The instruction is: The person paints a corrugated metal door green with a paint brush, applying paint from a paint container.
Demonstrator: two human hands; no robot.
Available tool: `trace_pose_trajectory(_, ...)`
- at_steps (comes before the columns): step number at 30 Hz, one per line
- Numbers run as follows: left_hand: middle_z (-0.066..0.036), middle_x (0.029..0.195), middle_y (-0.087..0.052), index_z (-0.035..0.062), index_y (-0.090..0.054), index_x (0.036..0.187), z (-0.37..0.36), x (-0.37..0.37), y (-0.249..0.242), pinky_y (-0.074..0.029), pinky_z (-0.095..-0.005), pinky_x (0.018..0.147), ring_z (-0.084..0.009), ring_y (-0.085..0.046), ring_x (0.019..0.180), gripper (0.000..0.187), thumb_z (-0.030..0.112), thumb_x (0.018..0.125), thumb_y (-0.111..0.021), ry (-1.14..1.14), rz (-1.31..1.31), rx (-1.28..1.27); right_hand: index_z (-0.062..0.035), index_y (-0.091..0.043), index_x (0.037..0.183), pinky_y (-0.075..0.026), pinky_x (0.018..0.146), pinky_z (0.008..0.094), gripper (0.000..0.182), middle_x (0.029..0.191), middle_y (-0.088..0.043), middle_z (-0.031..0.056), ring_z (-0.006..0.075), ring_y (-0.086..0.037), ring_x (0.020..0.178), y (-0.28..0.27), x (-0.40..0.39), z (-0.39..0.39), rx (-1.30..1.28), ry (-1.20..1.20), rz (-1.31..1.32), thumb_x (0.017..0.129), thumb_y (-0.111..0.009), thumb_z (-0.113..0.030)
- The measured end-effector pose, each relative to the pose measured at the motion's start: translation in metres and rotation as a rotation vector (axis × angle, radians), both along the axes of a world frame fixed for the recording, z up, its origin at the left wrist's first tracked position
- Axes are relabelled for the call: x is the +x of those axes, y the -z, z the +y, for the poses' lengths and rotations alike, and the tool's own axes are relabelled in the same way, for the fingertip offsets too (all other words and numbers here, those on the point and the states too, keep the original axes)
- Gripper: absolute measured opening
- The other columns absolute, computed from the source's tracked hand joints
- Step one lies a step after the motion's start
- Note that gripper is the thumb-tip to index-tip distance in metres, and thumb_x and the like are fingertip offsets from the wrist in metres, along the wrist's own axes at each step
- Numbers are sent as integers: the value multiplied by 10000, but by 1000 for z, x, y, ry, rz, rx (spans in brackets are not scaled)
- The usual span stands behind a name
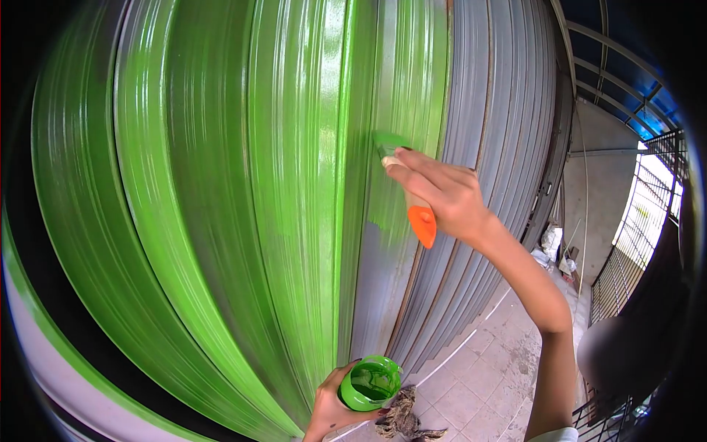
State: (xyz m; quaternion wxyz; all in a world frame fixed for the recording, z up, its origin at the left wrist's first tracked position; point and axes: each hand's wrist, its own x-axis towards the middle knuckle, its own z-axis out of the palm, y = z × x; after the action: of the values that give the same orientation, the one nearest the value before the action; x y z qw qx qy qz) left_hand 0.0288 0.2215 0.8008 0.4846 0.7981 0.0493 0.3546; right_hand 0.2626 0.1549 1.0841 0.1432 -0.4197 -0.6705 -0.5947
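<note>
My right hand (442,193) is closed around a paintbrush (423,225) with an orange-tipped handle. Its green-coated bristles touch a ribbed metal shutter (412,81), on a panel where wet green paint ends in a ragged lower edge above bare grey. Low in the view, my left hand (333,409) grips a paint can (370,383) from its left side. Green paint lies inside the can and smears its rim. Left of the brush the shutter panels are green; those to the right are grey.
A frayed, dirty rag (401,418) lies on the tiled floor (471,376) just beyond the can. White bags (551,239) rest by the wall at right. A metal grille (626,250) and a blue roof (626,59) are farther right.
</note>
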Motion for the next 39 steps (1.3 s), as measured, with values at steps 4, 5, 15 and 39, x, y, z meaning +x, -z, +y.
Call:
trace_pose_trajectory(4,-168,1083,-651,-6,-563,1244,8,1,5,-520,-361,888,-278,-671,972,920,326,470,-932,37,0,32,-78,-588,956,-601,532,276,164,1047,-672,176,234,-711,835,64,7,8,-31,93,-142,819,-655,-139)
trace_pose_trajectory(5,-160,1087,-652,-16,-573,1225,9,0,6,-515,-355,893,-257,-665,980,892,290,466,-928,54,7,-1,-86,-599,964,-607,544,264,134,1032,-680,165,247,-711,847,89,7,5,-94,104,-126,854,-636,-152)
trace_pose_trajectory(15,-124,1074,-654,-28,-613,1160,10,2,5,-501,-328,899,-199,-646,1000,791,209,475,-929,142,10,-80,-98,-564,1035,-537,442,278,346,995,-702,103,200,-703,715,23,5,3,-81,31,-14,714,-652,-4)
trace_pose_trajectory(39,-148,1061,-661,-15,-581,1224,5,12,13,-518,-350,873,-238,-664,970,868,251,473,-924,199,-7,-89,-121,-614,1005,-542,424,236,218,1001,-703,92,204,-716,755,-13,-8,10,75,-17,-31,793,-664,-107)
